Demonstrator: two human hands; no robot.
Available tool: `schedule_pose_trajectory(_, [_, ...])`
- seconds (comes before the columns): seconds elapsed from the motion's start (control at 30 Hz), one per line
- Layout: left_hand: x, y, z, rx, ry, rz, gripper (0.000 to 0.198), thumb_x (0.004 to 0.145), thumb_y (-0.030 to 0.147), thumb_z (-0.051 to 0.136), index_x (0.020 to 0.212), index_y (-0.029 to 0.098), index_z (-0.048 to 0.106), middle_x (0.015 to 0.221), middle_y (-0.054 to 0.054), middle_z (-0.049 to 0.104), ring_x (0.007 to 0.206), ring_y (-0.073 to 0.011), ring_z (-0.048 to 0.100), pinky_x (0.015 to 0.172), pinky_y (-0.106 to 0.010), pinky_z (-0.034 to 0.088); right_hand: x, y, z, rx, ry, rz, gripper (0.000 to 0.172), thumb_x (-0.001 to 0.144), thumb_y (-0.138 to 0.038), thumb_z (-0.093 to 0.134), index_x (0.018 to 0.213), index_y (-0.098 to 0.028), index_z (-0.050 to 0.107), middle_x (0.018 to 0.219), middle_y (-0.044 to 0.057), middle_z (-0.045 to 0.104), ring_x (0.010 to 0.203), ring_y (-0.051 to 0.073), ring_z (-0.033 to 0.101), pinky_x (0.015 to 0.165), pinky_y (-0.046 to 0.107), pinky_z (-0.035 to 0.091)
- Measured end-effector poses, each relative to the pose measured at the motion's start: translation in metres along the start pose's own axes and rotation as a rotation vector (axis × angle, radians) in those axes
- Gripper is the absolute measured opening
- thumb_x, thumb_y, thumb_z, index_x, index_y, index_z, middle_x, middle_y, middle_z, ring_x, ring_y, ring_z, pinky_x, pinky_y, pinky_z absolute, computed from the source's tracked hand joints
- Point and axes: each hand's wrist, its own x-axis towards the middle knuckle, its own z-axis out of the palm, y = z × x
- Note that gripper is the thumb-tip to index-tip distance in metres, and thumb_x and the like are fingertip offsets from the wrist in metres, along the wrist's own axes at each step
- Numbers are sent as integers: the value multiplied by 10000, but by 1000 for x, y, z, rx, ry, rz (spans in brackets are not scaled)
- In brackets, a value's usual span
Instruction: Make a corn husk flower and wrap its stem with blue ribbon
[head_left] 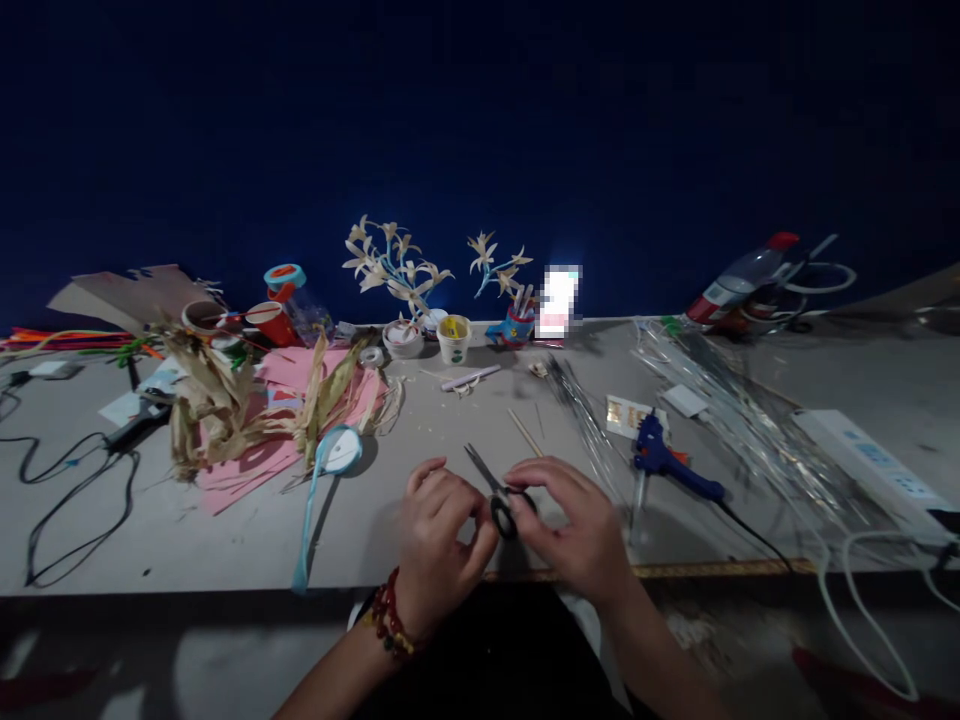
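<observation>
Both my hands rest near the front edge of a grey table (247, 540). My right hand (581, 530) has its fingers curled around the black handles of a small pair of scissors (495, 495), whose blades point up and to the left. My left hand (439, 545), with a red bead bracelet at the wrist, is closed in a pinch right beside the scissor handles; what it pinches is too small to make out. A thin wooden stick (525, 432) lies just beyond the hands.
A blue glue gun (671, 465) with its cord lies to the right, beside clear plastic wrap (720, 410) and a white power strip (862, 460). Dried husks (225, 410) on pink paper (240, 470), a light blue ribbon roll (337, 450), cups and husk flowers (394, 262) stand left and behind.
</observation>
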Motion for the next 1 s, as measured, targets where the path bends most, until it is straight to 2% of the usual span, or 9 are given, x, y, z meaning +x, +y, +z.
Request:
schedule_pose_trajectory(0.07, [0, 0, 0, -3, 0, 6, 141, 827, 96, 584, 748, 203, 535, 666, 25, 590, 689, -154, 562, 970, -446, 427, 3, -4, 2, 21, -100, -19, 97, 869, -147, 602, 929, -211, 642, 858, 37, 705, 809, 188, 656, 753, 311, 506])
schedule_pose_trajectory(0.13, [1, 1, 1, -1, 3, 10, 140, 827, 98, 586, 749, 204, 537, 663, 27, 592, 688, -154, 565, 974, -444, 427, 5, -6, 4, 30, -137, -28, 88, 887, -144, 582, 870, -212, 635, 799, 24, 699, 751, 176, 648, 714, 300, 496])
schedule_pose_trajectory(0.23, [1, 2, 0, 9, 4, 7, 145, 823, 100, 577, 734, 206, 536, 651, 27, 587, 675, -153, 566, 964, -435, 436, 4, -4, 6, 3, -118, -32, 113, 889, -130, 576, 822, -210, 622, 765, 21, 692, 738, 176, 644, 706, 302, 487])
schedule_pose_trajectory(0.4, [0, 1, -1, 16, 11, -14, 155, 813, 83, 564, 722, 205, 534, 641, 28, 576, 669, -153, 559, 952, -435, 438, 1, 3, 0, -99, 33, -26, 112, 868, -100, 585, 863, -203, 628, 781, 34, 693, 747, 183, 639, 727, 315, 490])
schedule_pose_trajectory(0.5, [1, 1, -1, 9, -4, -15, 151, 825, 97, 577, 726, 204, 537, 649, 30, 579, 674, -151, 560, 964, -441, 429, 3, -2, 1, -81, -34, -49, 98, 856, -131, 606, 919, -198, 641, 839, 51, 712, 804, 205, 656, 756, 334, 504])
schedule_pose_trajectory(0.6, [1, 2, 0, 1, -6, -10, 148, 837, 111, 584, 731, 203, 537, 655, 30, 584, 682, -151, 563, 971, -443, 427, 5, -6, 5, -53, -114, -76, 77, 873, -138, 591, 883, -201, 634, 817, 41, 716, 783, 201, 662, 735, 329, 507])
schedule_pose_trajectory(0.67, [1, 1, -1, -1, 0, -8, 150, 839, 110, 575, 729, 204, 535, 655, 30, 583, 681, -150, 564, 971, -442, 430, 5, -4, 6, -56, -111, -83, 104, 884, -120, 576, 845, -203, 625, 779, 29, 708, 750, 188, 655, 720, 319, 503])
schedule_pose_trajectory(0.83, [-1, -3, -2, 9, 17, -29, 168, 826, 94, 537, 710, 215, 520, 634, 35, 558, 659, -151, 556, 969, -438, 438, -1, 5, -2, -113, 43, -26, 113, 883, -116, 572, 875, -209, 637, 809, 40, 705, 780, 193, 653, 749, 330, 504])
schedule_pose_trajectory(1.0, [0, -1, -1, 6, 15, -16, 159, 830, 111, 555, 714, 216, 527, 634, 36, 565, 659, -151, 562, 970, -440, 444, -2, -6, 3, -71, -79, 0, 89, 855, -167, 596, 911, -214, 648, 835, 49, 715, 788, 202, 660, 732, 326, 514])
